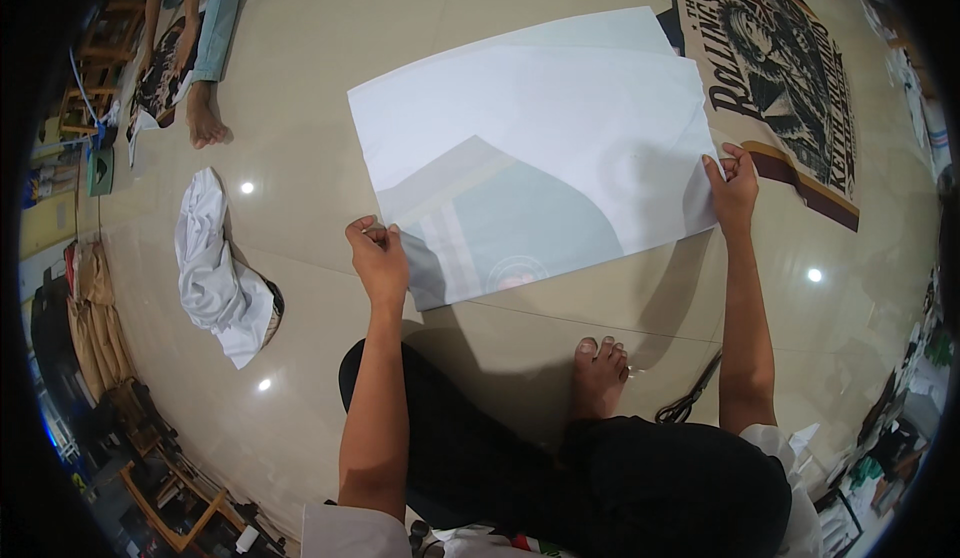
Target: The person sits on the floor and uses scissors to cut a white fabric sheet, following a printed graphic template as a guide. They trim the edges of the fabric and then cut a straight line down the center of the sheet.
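A large white sheet (pixel 520 108), apparently paper, spans the space in front of me above the tiled floor. Faint grey, striped shapes and a round emblem show through its lower left part. At the sheet's lower left edge, my left hand (pixel 380 258) is closed in a pinch on it. My right hand (pixel 733 186) grips the right edge between thumb and fingers. A second layer of sheet peeks out along the top edge. What lies beneath the sheet is hidden.
A tan printed banner (pixel 775 68) with dark artwork lies at the far right. Crumpled white cloth (pixel 215 268) rests on the left. Black-handled scissors (pixel 688 395) lie near my right knee. Another person's bare foot (pixel 205 118) is at the upper left; wooden furniture (pixel 175 513) stands lower left.
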`<state>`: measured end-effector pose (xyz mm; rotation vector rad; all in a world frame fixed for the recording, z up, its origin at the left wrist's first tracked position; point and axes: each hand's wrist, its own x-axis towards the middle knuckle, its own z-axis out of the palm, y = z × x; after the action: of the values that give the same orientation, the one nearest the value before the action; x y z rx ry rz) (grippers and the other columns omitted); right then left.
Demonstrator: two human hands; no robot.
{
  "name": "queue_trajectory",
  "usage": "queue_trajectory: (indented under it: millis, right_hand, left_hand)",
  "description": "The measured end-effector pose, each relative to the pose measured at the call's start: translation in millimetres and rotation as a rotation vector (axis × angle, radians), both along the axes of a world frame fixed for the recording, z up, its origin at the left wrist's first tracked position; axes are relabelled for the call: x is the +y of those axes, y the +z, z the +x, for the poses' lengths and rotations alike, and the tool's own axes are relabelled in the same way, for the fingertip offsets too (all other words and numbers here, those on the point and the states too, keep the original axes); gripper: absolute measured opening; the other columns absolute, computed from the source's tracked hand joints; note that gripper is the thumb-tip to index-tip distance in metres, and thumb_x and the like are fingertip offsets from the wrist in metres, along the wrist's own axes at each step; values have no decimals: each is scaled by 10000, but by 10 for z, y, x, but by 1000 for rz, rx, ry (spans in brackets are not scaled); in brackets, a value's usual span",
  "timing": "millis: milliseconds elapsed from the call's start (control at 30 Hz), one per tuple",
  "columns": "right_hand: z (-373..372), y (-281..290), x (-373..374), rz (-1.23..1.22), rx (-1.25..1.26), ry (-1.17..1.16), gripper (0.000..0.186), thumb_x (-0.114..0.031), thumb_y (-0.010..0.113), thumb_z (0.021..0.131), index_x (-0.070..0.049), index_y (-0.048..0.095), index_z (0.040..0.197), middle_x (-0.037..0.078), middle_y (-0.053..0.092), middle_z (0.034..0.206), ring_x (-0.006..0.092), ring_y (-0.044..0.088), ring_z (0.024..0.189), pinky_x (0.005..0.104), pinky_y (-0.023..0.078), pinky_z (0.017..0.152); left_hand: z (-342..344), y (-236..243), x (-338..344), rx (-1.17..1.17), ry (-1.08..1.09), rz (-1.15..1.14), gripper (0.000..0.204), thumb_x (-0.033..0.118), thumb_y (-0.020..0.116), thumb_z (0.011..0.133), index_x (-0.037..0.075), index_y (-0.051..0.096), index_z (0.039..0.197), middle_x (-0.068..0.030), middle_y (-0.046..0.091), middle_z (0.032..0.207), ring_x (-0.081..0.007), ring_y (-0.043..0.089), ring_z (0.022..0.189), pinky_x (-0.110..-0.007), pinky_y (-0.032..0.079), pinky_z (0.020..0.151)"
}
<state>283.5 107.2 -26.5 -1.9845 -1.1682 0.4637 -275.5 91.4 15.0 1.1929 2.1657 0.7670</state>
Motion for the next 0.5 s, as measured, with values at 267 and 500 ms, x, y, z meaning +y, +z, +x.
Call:
queue_trajectory:
  millis: [267, 500]
  right_hand:
    - [-3, -1, 5, -2, -44, -13, 441, -171, 897, 934, 4, 694, 1285, 42, 716, 886, 116, 646, 781, 285, 545, 755]
    - [-23, 14, 12, -15, -49, -27, 426, -180, 897, 933, 0, 703, 1267, 45, 725, 890, 120, 651, 776, 290, 546, 749]
  left_hand:
    - [2, -12, -6, -27, 19, -21, 340, 37, 691, 1046, -6, 513, 1332, -109, 659, 950, -215, 660, 857, -385, 555, 810]
    - [-3, -6, -2, -5, 3, -8, 341, 39, 691, 1047, -6, 516, 1335, -104, 659, 933, -206, 651, 834, -379, 551, 792]
